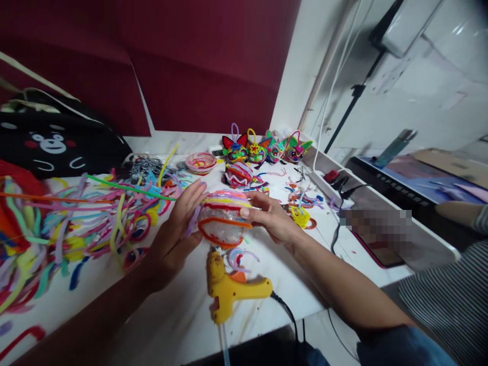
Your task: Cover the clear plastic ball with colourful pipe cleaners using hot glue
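Between my hands is a clear ball (223, 231), partly covered with rows of pink, yellow and red pipe cleaners. An orange pipe cleaner (202, 235) loops round its bare side. My right hand (272, 218) grips the ball's right side, thumb over the orange strip's end. My left hand (177, 234) holds the left side, fingers stretched along it and thumb low, beside a lavender strip (191, 223). Just beneath, a yellow hot glue gun (224, 290) lies on the table with its nozzle towards the ball. Curled pipe-cleaner pieces (242, 259) lie beside it.
Loose pipe cleaners (102, 218) cover the table's left side. Several finished animal-face ornaments (267, 148) stand at the back, near a wrapped ball (239, 174) and a round pink piece (201, 162). A phone (375, 246) and power strip (331, 190) lie right; a person in stripes (450, 290) is beyond.
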Available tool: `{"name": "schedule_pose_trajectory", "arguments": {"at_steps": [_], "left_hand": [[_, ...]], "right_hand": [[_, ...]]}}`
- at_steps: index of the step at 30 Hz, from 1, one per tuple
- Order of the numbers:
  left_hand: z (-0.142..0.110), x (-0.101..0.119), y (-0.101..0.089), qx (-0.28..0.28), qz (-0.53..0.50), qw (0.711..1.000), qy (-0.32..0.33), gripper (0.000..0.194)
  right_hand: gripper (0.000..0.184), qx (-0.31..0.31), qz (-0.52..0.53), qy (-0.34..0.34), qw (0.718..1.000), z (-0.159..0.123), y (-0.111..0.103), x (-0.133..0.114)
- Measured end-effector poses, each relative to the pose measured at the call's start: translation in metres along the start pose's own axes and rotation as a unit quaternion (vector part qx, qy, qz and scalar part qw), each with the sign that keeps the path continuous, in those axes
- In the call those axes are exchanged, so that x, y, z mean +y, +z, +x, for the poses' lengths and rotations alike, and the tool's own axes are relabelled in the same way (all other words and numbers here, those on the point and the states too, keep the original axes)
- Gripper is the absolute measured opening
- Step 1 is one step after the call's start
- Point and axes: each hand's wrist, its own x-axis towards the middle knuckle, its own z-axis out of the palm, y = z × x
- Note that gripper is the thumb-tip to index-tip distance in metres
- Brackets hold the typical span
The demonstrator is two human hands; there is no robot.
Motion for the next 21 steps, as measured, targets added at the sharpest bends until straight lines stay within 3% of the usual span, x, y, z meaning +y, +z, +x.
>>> {"name": "schedule_pose_trajectory", "arguments": {"at_steps": [4,7,12,21], "left_hand": [[0.001,-0.001,0.007,0.054,-0.021,0.998,-0.013,0.069],[0.003,-0.008,0.016,0.104,-0.022,0.994,-0.019,0.056],[0.009,-0.017,0.022,0.12,-0.011,0.992,-0.046,0.067],[0.016,-0.02,0.023,0.203,0.032,0.979,0.015,0.052]], "right_hand": [[0.063,-0.007,0.034,0.028,0.999,0.003,-0.001,0.001],[0.06,-0.008,0.037,0.042,0.998,0.005,0.001,0.006],[0.058,-0.011,0.053,0.058,0.997,0.003,0.004,0.012],[0.054,-0.016,0.141,0.059,0.988,-0.003,0.02,0.024]]}}
